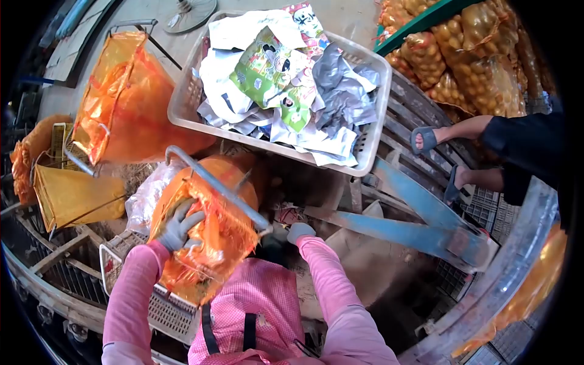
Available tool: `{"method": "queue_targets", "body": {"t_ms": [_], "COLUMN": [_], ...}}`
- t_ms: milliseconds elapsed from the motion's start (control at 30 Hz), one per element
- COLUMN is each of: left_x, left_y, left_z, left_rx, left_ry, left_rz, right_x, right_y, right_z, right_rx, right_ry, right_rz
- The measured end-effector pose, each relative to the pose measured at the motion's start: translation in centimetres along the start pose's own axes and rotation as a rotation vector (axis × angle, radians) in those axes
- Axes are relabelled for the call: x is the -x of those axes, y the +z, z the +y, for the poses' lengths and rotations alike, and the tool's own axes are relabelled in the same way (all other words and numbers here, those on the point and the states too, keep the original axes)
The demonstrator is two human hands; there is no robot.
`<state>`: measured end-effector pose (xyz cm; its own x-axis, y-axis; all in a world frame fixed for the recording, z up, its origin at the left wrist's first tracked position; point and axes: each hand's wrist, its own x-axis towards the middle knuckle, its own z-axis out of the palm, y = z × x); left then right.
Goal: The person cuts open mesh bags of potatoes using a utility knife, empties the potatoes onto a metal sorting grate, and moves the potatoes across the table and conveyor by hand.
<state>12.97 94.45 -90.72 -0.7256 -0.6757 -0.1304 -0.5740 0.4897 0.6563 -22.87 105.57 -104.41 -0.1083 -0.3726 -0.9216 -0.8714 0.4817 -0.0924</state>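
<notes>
My left hand (175,230), in a grey glove, is on an orange mesh bag (222,234) stretched over a metal frame (219,190). Its fingers are bent into the bag's loose material and appear to grip it. To the right, my right hand (299,232), also gloved, reaches forward at the end of a pink sleeve; its fingers are hidden from view. Just beyond it lies a small tangle of reddish and white material (289,213), too small to make out.
A white crate (176,125) of crumpled printed wrappers stands ahead. Further orange bags hang on frames (131,115) at left. A blue metal arm (395,234) crosses at right, near another person's sandalled feet (426,140). Filled net sacks (468,67) are stacked behind.
</notes>
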Motion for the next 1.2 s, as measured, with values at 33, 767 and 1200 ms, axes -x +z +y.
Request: {"method": "queue_targets", "body": {"t_ms": [33,767,1200], "left_x": [0.0,0.7,0.9], "left_y": [0.2,1.0,1.3], "left_z": [-1.4,1.6,1.9], "left_rx": [-0.012,-0.041,-0.063], "left_ry": [0.007,-0.249,-0.301], "left_rz": [0.008,-0.083,-0.133], "right_x": [-3.0,-30.9,-34.2], "right_y": [0.3,2.1,3.7], "right_z": [-0.2,-2.2,-1.7], "right_rx": [0.065,0.383,0.37], "right_ry": [-0.037,-0.293,-0.254], "right_rz": [0.065,0.151,0.175]}}
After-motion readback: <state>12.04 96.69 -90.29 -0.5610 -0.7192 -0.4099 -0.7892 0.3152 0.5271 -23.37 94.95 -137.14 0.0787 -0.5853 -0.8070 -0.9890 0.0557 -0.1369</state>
